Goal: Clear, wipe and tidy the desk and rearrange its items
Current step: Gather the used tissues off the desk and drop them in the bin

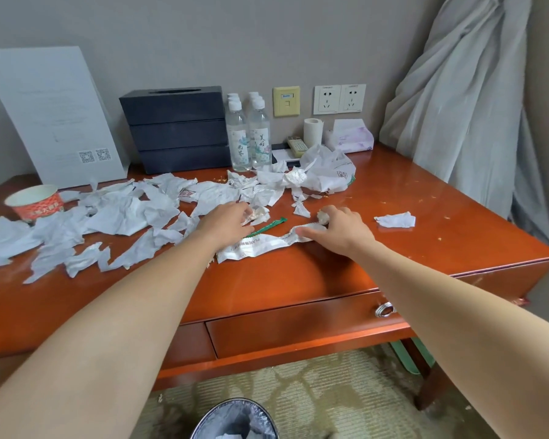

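A red-brown wooden desk [409,198] is strewn with several torn white paper scraps [121,217]. My left hand [227,221] lies over crumpled tissue and a clear wrapper [260,215], fingers curled on them. My right hand [339,229] grips a small crumpled tissue ball [323,217] and presses on a long white printed wrapper [267,243]. A green strip [271,224] lies between the hands. A crumpled white plastic bag [328,172] sits behind them. One lone scrap [395,220] lies to the right.
At the back stand a black tissue box [176,128], two water bottles [249,137], a paper roll [313,131], a tissue pack [351,136] and a white notice card [51,115]. A red paper cup [35,202] is far left. A bin [235,419] stands below; curtain [469,106] at right.
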Action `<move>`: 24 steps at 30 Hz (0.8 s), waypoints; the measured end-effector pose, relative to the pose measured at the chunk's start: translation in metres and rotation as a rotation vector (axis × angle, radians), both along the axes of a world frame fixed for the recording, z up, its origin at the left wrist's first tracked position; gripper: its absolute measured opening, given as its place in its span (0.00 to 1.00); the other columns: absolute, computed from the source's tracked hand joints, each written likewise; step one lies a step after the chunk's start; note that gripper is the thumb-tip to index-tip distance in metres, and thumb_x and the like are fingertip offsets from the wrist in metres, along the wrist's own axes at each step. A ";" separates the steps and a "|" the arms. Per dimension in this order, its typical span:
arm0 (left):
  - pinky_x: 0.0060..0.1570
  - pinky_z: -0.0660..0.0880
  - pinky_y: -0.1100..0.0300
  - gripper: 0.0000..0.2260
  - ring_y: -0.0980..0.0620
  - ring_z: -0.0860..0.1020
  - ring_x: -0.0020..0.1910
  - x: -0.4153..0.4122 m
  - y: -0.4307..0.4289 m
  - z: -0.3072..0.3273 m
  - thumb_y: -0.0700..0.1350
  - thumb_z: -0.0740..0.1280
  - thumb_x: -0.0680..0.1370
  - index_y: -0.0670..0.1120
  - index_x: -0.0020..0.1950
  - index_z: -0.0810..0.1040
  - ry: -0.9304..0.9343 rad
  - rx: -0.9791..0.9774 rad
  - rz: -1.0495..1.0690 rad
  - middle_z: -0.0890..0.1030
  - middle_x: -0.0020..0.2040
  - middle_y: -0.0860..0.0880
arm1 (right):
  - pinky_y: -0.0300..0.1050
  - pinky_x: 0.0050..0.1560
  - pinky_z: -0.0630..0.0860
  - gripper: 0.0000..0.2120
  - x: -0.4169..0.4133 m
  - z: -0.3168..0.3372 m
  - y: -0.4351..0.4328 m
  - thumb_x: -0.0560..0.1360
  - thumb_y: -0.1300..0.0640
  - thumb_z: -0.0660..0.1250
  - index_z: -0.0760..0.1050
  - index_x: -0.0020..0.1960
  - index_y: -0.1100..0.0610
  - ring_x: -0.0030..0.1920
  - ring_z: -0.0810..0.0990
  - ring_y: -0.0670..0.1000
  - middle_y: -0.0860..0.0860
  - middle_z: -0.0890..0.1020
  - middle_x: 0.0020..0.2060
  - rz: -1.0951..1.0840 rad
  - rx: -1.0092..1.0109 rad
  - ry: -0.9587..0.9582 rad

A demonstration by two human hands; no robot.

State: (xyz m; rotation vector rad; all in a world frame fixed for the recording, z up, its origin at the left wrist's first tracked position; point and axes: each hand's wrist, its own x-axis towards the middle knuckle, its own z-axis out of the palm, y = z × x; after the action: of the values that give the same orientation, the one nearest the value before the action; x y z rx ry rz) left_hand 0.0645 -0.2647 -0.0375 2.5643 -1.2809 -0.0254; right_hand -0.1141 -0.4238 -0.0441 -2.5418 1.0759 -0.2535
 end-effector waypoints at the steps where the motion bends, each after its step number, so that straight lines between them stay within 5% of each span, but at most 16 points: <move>1: 0.57 0.77 0.48 0.17 0.48 0.78 0.58 0.001 0.002 0.001 0.49 0.70 0.79 0.49 0.67 0.74 0.011 -0.010 0.002 0.79 0.61 0.48 | 0.56 0.67 0.68 0.39 0.002 -0.001 0.001 0.68 0.29 0.66 0.67 0.72 0.49 0.69 0.67 0.59 0.56 0.71 0.68 0.016 0.004 -0.003; 7: 0.56 0.77 0.51 0.09 0.49 0.76 0.56 0.007 0.010 0.000 0.48 0.71 0.77 0.50 0.56 0.78 0.008 -0.049 -0.013 0.77 0.58 0.49 | 0.55 0.63 0.73 0.30 0.000 0.000 0.002 0.71 0.38 0.71 0.71 0.69 0.47 0.66 0.70 0.59 0.54 0.76 0.65 0.013 0.002 -0.047; 11: 0.54 0.79 0.49 0.16 0.50 0.79 0.53 0.002 0.012 -0.001 0.46 0.70 0.78 0.52 0.64 0.73 -0.003 -0.050 -0.065 0.80 0.57 0.49 | 0.51 0.60 0.71 0.23 -0.004 0.002 0.007 0.75 0.44 0.70 0.75 0.68 0.49 0.68 0.66 0.58 0.55 0.78 0.63 0.017 -0.009 -0.089; 15: 0.58 0.77 0.47 0.16 0.48 0.77 0.61 -0.002 0.009 0.004 0.50 0.67 0.80 0.56 0.68 0.75 0.013 0.001 -0.103 0.77 0.66 0.50 | 0.53 0.63 0.68 0.21 -0.009 0.006 0.010 0.79 0.42 0.63 0.75 0.68 0.49 0.71 0.62 0.58 0.54 0.78 0.64 0.025 -0.075 -0.030; 19: 0.60 0.76 0.46 0.22 0.48 0.75 0.65 -0.004 0.005 0.006 0.61 0.66 0.78 0.54 0.69 0.76 0.023 0.047 -0.081 0.75 0.69 0.50 | 0.56 0.64 0.65 0.37 -0.005 0.011 0.018 0.69 0.23 0.55 0.77 0.61 0.50 0.69 0.63 0.60 0.53 0.76 0.64 -0.011 -0.066 0.061; 24: 0.58 0.76 0.49 0.22 0.48 0.75 0.64 -0.010 0.002 0.001 0.59 0.69 0.77 0.52 0.69 0.76 -0.052 0.053 -0.072 0.76 0.68 0.49 | 0.53 0.67 0.64 0.42 -0.002 -0.002 0.018 0.68 0.28 0.66 0.67 0.72 0.52 0.69 0.62 0.60 0.52 0.68 0.71 0.043 -0.089 0.092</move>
State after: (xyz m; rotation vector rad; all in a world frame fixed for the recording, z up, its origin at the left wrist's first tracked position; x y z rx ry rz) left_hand 0.0544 -0.2625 -0.0367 2.5777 -1.4098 -0.0067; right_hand -0.1159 -0.4062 -0.0457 -2.6760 1.0640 -0.1785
